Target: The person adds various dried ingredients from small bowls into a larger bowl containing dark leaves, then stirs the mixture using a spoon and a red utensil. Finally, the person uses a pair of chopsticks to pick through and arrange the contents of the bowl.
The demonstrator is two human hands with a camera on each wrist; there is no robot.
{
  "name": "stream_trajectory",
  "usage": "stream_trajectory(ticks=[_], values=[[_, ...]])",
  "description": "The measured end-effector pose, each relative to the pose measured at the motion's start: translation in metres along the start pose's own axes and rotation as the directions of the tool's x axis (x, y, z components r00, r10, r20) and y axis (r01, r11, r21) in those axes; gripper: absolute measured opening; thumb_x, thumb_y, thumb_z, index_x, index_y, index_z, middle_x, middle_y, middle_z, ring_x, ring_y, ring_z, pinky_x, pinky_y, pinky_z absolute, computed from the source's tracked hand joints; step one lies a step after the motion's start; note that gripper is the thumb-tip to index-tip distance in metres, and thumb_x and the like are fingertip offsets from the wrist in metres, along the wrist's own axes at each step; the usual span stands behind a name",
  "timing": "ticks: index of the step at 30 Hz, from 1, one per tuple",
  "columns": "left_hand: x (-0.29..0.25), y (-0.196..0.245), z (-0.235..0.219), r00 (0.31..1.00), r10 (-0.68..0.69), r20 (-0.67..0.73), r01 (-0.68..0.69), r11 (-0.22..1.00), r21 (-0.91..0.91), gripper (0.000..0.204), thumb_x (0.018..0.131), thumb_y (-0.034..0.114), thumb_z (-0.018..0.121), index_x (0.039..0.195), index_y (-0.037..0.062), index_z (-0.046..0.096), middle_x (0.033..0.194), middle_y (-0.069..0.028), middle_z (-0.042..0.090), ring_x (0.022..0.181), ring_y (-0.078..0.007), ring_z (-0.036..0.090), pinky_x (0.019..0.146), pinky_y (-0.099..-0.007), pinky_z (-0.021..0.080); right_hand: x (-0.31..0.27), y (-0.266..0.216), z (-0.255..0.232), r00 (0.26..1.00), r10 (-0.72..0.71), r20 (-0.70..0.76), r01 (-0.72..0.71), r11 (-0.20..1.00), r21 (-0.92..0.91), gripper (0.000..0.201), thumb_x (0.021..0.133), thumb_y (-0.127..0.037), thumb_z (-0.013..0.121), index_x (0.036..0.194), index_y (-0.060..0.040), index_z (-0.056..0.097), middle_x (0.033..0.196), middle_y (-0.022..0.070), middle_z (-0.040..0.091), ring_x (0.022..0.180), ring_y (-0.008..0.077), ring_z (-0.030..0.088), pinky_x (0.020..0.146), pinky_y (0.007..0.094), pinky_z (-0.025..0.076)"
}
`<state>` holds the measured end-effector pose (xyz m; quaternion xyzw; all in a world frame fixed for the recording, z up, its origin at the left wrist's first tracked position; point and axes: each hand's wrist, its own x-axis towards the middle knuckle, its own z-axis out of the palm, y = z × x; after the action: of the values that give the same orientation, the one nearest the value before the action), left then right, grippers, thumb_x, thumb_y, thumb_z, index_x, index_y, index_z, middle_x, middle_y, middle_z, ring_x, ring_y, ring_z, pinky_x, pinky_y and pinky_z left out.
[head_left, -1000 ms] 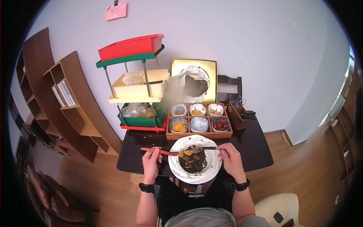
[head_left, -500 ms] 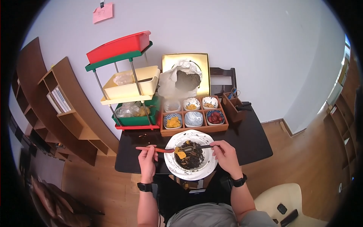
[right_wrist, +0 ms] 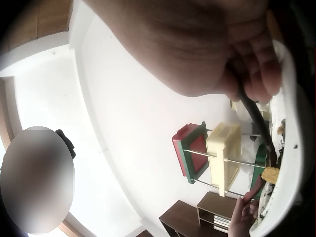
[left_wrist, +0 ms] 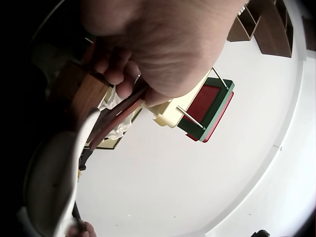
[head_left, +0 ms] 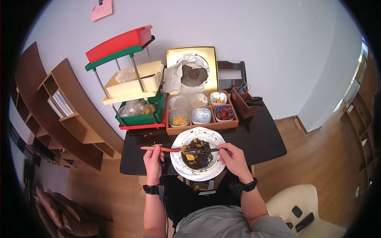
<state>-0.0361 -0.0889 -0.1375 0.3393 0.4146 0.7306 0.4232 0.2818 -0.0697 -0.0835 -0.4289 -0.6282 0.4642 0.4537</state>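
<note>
A white plate (head_left: 177,166) at the table's front edge holds a bowl of dark loose leaves (head_left: 203,159) with yellow-orange pieces (head_left: 190,157) among them. From the left, my left hand (head_left: 152,163) grips a reddish-brown utensil (head_left: 166,150), its tip over the bowl's left side. My right hand (head_left: 235,159) pinches the handle of a dark spoon (head_left: 192,152), whose head lies at the leaves near that tip. In the right wrist view a yellow piece (right_wrist: 270,175) sits beside the two utensil tips.
Behind the plate stands a wooden divided tray (head_left: 177,131) with small bowls, one of red dates (head_left: 224,114). A gold box (head_left: 211,59) is behind it, a tiered rack (head_left: 135,94) at left, a wooden holder (head_left: 247,109) with scissors at right.
The head view has shifted, so the scene sits higher and further left. The spoon's head has come down lower among the leaves, and both hands keep their utensils.
</note>
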Motion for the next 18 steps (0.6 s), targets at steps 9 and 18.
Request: stream_trajectory(ticks=[9, 18], values=[[0.000, 0.000, 0.000, 1.000, 0.002, 0.000, -0.002, 1.000, 0.003, 0.022, 0.103, 0.016, 0.062, 0.111, -0.0028, 0.068, 0.078, -0.0004, 0.061, 0.063, -0.0067, 0.050, 0.058, -0.0217, 0.039, -0.006, -0.004, 0.002, 0.999, 0.022, 0.026, -0.022, 1.000, 0.003, 0.019, 0.099, -0.007, 0.059, 0.115, -0.0014, 0.069, 0.090, 0.0080, 0.070, 0.073, 0.0104, 0.066, 0.065, 0.0259, 0.053], [0.000, 0.000, 0.001, 1.000, 0.001, -0.003, -0.001, 1.000, 0.013, 0.021, 0.103, 0.017, 0.062, 0.111, -0.0018, 0.068, 0.078, 0.0001, 0.061, 0.063, -0.0064, 0.051, 0.058, -0.0213, 0.039, -0.013, -0.016, -0.006, 0.991, -0.126, -0.037, 0.116, 0.973, -0.202, 0.017, 0.096, -0.004, 0.060, 0.109, -0.0017, 0.070, 0.091, 0.0109, 0.068, 0.072, 0.0175, 0.066, 0.066, 0.0295, 0.052]])
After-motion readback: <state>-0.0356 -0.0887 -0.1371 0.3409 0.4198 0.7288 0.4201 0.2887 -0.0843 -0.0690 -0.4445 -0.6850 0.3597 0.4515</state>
